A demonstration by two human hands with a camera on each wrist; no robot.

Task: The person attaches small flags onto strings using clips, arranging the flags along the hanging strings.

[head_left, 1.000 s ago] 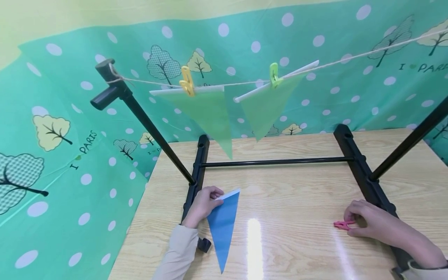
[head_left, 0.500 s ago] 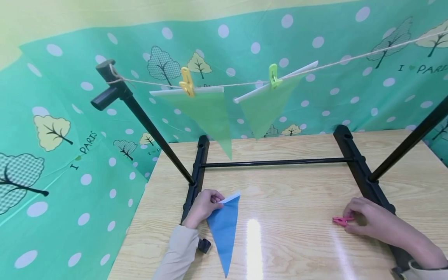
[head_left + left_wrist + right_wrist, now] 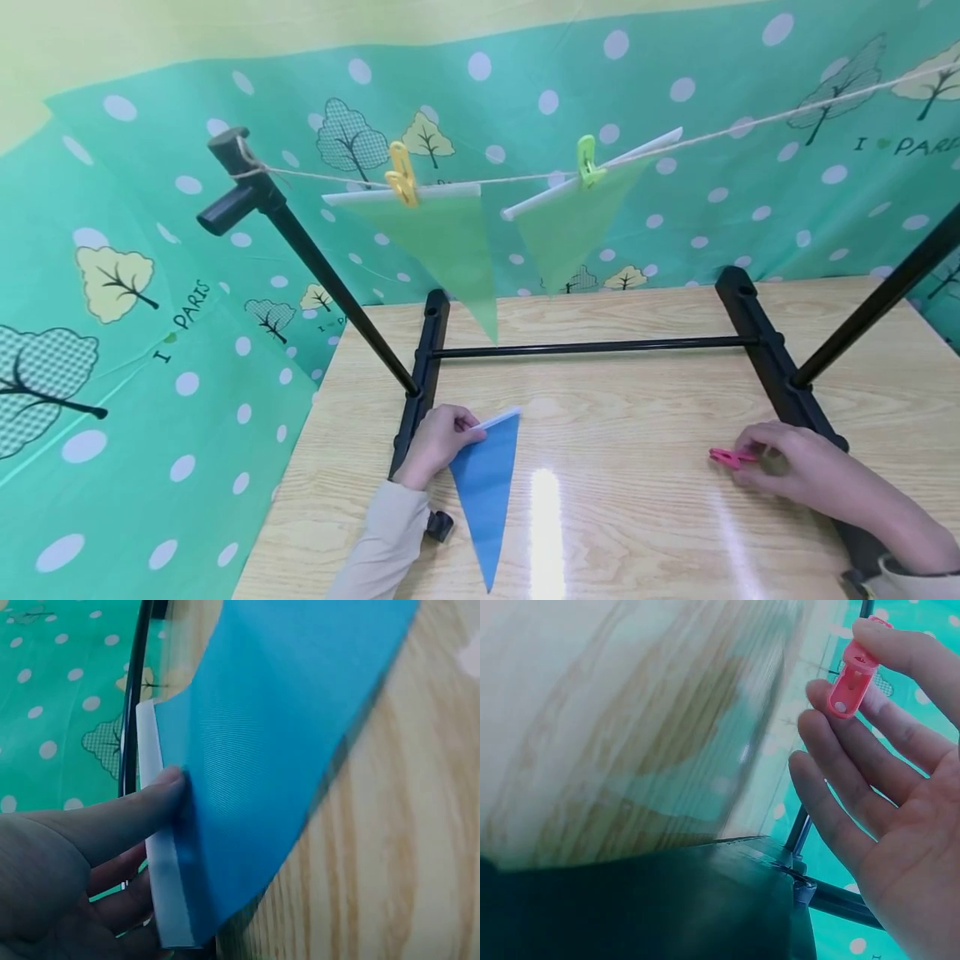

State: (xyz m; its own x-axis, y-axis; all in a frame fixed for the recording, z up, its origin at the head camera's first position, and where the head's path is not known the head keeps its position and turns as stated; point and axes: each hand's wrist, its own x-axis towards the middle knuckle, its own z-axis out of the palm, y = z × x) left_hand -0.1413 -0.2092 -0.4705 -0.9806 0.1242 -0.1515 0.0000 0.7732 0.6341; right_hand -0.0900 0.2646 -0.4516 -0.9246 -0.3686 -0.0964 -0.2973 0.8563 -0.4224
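Note:
My left hand (image 3: 441, 443) pinches the white top edge of a blue triangular pennant (image 3: 487, 483), whose tip points toward the front of the table. In the left wrist view the thumb lies across the white strip onto the blue pennant (image 3: 255, 735), with the fingers behind. On the right, my right hand (image 3: 791, 467) holds a small pink clothespin (image 3: 727, 457) between thumb and index finger. The right wrist view shows the clothespin (image 3: 853, 682) under the thumb, the other fingers spread loosely. Two green pennants (image 3: 450, 229) hang from a string (image 3: 780, 121) by a yellow clothespin (image 3: 401, 173) and a green clothespin (image 3: 588, 162).
A black frame stands on the wooden table (image 3: 622, 417), with a left post (image 3: 337, 296), a right post (image 3: 885, 292) and a low crossbar (image 3: 600, 346). The string is tied at the left post's top. Behind hangs a green dotted cloth (image 3: 187, 333).
The pink clothespin has risen slightly and shifted a little left with my right hand. The blue pennant has turned slightly, its tip moving a little to the right.

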